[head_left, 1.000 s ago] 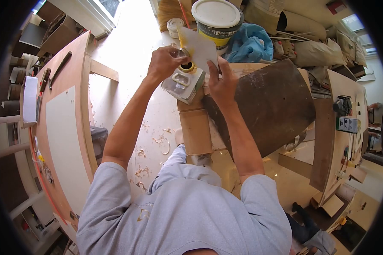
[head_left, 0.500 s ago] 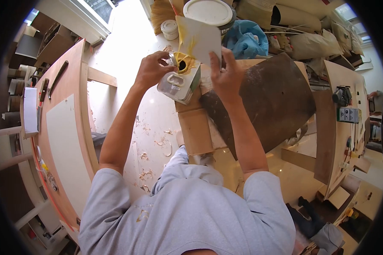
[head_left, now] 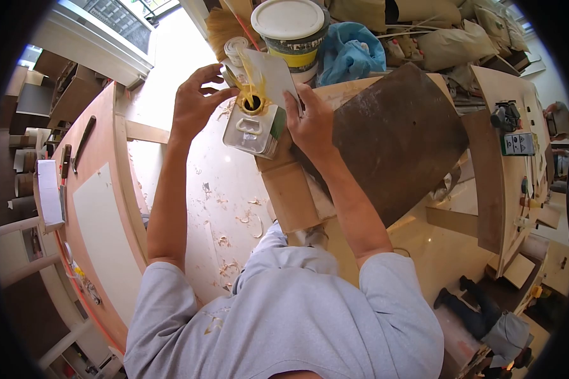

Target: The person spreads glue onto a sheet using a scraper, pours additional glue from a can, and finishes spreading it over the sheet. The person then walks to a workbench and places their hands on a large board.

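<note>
A rectangular metal can [head_left: 239, 136] with a handle on top stands below my hands, its round opening smeared with yellow. My right hand [head_left: 311, 119] grips a thin pale flat board [head_left: 277, 74] by its right edge, tilted over the can. Thick yellow glue-like stuff [head_left: 251, 72] coats the board's left side and trails down to the opening. My left hand [head_left: 195, 100] is beside the opening on the left, thumb and fingers curled round something small, possibly a cap, that I cannot make out.
A dark brown sheet [head_left: 398, 139] lies on the right, near a cardboard box [head_left: 289, 199]. Behind are a lidded bucket [head_left: 291, 38], a small white tub [head_left: 236, 47] and a blue bag [head_left: 353, 54]. Wood shavings litter the floor. Workbenches flank me; another person [head_left: 487, 319] is at lower right.
The pale board has moved down and left, its yellow-coated side now close to the can's opening. My left hand has drawn back to the left.
</note>
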Demonstrator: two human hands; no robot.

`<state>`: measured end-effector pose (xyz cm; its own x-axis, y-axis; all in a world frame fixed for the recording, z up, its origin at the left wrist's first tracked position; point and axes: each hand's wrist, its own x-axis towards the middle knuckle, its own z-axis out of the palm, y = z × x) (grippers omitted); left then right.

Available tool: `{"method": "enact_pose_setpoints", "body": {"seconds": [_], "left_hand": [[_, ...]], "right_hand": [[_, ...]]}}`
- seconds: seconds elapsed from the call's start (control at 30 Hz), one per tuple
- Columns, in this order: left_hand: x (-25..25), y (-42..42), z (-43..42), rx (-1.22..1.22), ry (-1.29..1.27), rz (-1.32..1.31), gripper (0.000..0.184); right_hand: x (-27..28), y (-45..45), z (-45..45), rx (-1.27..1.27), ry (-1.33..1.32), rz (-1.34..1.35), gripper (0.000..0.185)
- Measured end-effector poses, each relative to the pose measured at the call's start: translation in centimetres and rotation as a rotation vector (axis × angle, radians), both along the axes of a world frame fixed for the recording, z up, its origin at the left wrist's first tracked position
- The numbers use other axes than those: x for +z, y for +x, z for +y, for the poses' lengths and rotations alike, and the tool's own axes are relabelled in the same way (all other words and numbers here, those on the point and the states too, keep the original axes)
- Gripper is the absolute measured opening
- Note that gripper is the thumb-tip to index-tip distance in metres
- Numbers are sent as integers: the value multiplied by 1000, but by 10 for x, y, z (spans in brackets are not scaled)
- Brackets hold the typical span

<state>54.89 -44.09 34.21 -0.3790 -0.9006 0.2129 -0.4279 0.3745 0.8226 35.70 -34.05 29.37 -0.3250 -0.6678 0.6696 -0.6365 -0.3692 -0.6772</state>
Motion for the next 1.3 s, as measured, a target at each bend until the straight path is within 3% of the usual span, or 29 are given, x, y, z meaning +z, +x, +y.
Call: {"method": "enact_pose_setpoints", "body": {"seconds": [0.2,0.3,0.6,0.83,0.97,1.07,1.2,1.3], "left_hand": [[-4,-1,-5,20,-18,11,57],[-17,-6,-4,5,121,240,55],[7,6,-15,112,176,488,50],[75,11,0,76,-54,558,46],[102,17,1,27,-237,455,45],[71,21,-4,86,-142,161,52],[-8,12,0,101,13,126,59],[-29,7,-3,146,76,143,58]], "right_hand": [[6,7,6,-8,-66,62,13],[12,12,15,18,-7,69,14],[2,0,23,2,-12,208,16],[5,-4,19,-38,35,142,14],[1,2,14,-30,28,146,14],[4,4,15,-29,68,112,13],[6,3,14,-36,65,93,13],[13,4,17,4,100,89,12]]}}
